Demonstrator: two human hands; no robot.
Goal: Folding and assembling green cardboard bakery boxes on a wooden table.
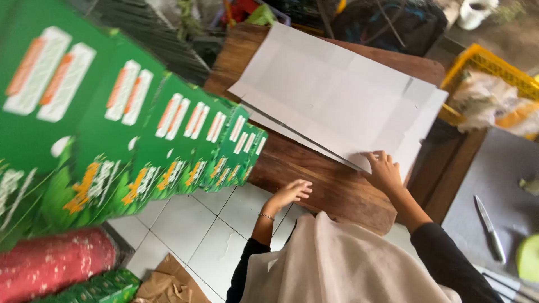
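Right hand [384, 170], fingers spread, flat on white cardboard blank [337, 95], frame center-right. Left hand [290, 193] loosely open, empty, at wooden table [337, 188] near edge. Green boxes [185, 140] stacked left.

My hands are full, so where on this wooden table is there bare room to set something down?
A bare strip of wooden table runs along the near edge, between the white cardboard sheet and the green boxes, beside your left hand. The far half is covered by the sheet, which your right hand presses.
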